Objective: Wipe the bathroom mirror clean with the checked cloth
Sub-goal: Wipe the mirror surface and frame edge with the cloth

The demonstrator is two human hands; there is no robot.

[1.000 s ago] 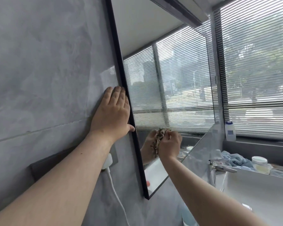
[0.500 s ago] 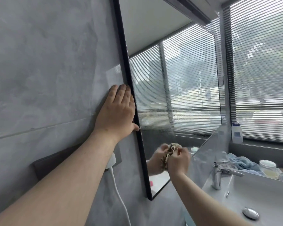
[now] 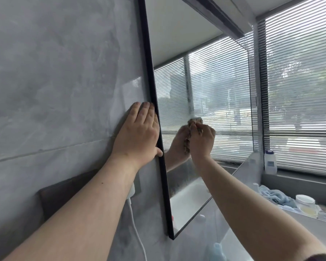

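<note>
Our left hand lies flat on the grey wall, at nine o'clock from the mirror. Its fingers are straight and close together, pointing to twelve o'clock. The forefinger runs along the black frame, and the thumb tip reaches across the frame towards three o'clock.

Our right hand is up against the glass, at three o'clock from the left hand and just beside it, with the frame between them. Its fingers are curled tight round the cloth, which is bunched into a wad. The cloth pokes out of the fist at twelve o'clock and along its nine o'clock side, where it touches the glass and meets its own reflection. It sits in the mirror's lower half, near the left edge. The check is too crumpled to make out; we see only brown and cream. The glass looks hazy at twelve o'clock from the cloth.

At three o'clock from the mirror, blinds cover the window. At four o'clock a white bottle stands upright on the ledge. Lower down, a blue towel lies just beside a lidded jar. A white cable hangs towards six o'clock from under our left forearm.
</note>
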